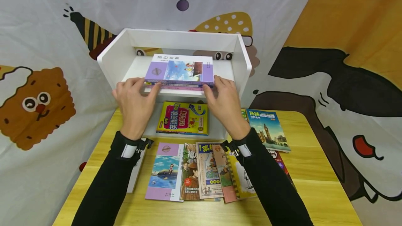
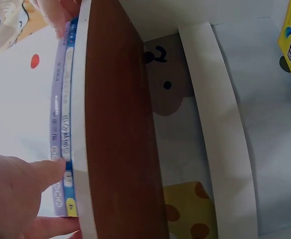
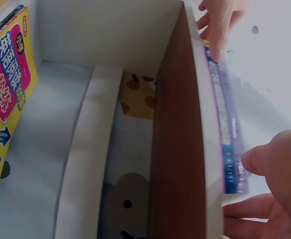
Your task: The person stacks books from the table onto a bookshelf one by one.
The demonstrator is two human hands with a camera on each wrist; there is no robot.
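Observation:
A small stack of books lies flat on the upper shelf of a white bookshelf (image 1: 183, 34), with a purple-and-white book (image 1: 157, 72) on top and blue and pink spines beneath it. At the stack's left front corner, my left hand (image 1: 133, 105) has its thumb against the spines and its fingers round the end. The right hand (image 1: 224, 104) holds the opposite corner likewise. In the left wrist view the left thumb (image 2: 51, 173) touches the spines (image 2: 66, 109). The right wrist view shows the right thumb (image 3: 255, 160) beside the purple spine.
A yellow book (image 1: 183, 118) leans inside the lower shelf. Several books, including a purple one (image 1: 164, 172), overlap on the wooden table (image 1: 188, 215) in front. To the right lies a blue-green book (image 1: 268, 130); a pale book (image 1: 136, 170) is partly hidden by the left arm.

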